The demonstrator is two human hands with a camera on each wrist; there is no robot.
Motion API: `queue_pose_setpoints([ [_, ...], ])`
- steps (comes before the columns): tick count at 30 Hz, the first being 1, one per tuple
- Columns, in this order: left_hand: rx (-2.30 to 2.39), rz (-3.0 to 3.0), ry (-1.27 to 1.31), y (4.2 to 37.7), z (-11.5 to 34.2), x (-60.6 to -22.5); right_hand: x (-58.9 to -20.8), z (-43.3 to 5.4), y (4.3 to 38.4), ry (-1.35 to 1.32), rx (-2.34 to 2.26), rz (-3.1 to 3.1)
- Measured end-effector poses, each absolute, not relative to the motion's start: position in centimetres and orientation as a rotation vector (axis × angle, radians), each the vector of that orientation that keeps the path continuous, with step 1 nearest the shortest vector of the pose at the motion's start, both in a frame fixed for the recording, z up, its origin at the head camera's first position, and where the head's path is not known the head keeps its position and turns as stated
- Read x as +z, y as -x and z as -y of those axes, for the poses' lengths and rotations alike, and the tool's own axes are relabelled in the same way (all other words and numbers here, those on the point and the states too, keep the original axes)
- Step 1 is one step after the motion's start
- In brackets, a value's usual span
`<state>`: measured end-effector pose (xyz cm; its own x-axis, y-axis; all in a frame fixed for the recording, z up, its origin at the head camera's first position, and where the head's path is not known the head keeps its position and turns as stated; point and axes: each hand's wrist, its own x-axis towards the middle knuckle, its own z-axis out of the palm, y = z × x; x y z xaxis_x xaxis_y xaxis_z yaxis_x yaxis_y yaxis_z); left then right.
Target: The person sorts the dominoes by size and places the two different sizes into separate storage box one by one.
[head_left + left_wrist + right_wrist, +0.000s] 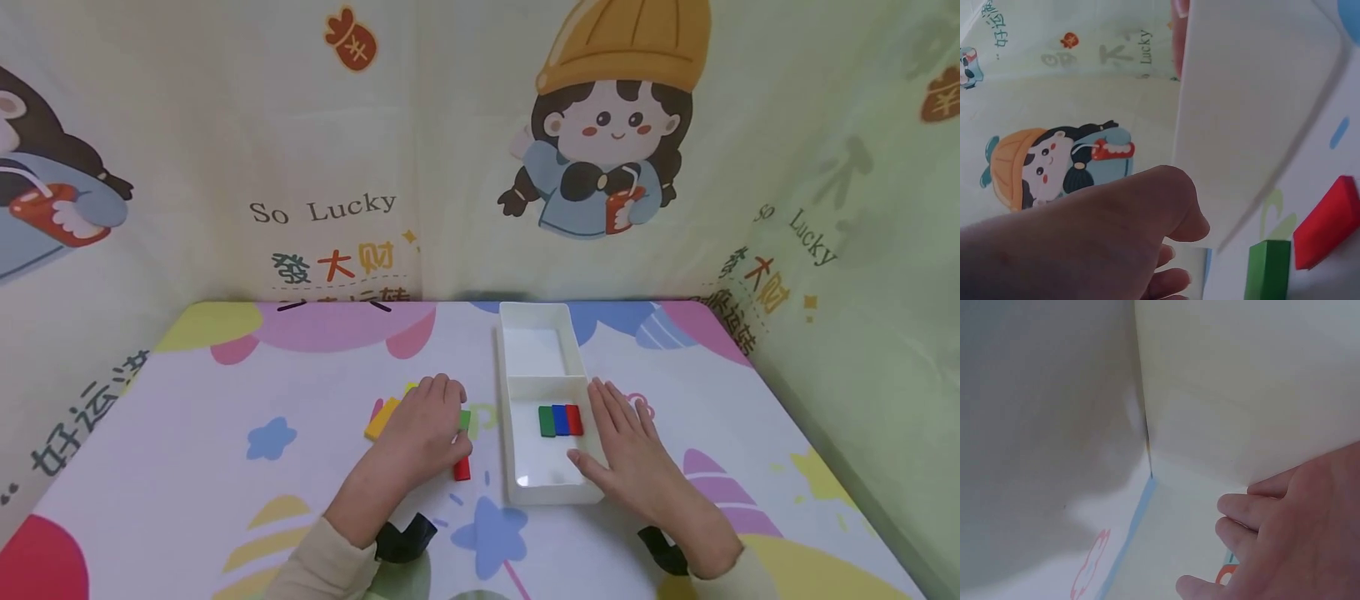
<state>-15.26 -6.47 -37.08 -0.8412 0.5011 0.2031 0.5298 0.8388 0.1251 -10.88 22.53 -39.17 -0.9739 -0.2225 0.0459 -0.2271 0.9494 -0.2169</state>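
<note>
My left hand (431, 425) is bent downward over loose coloured blocks left of a white two-compartment box (517, 482). In the left wrist view its thumb (1179, 209) stands apart from the curled fingertips, with no block showing between them. Beside it lie an orange-yellow block (381, 419), a bit of a yellow block (411, 387), a green block (465, 419) and a red block (462, 469). My right hand (633, 450) lies along the box's right wall, fingers extended, thumb over the near compartment. In there, a green block (547, 422), a blue block (560, 421) and a red block (573, 420) sit side by side.
The box's far compartment (534, 350) holds no blocks. A patterned cover (337, 492) lies over the table. Behind and along both sides hangs a printed cloth (450, 167), reaching the table's far edge. A black strap (405, 539) is at the left wrist.
</note>
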Motion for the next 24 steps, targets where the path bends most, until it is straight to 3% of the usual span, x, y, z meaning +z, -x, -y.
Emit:
queue_pose_setpoints([
  [24, -0.019, 3.064, 0.846, 12.7, 4.1, -38.9, -38.9, -22.4, 10.8, -0.334, 0.406, 3.100],
])
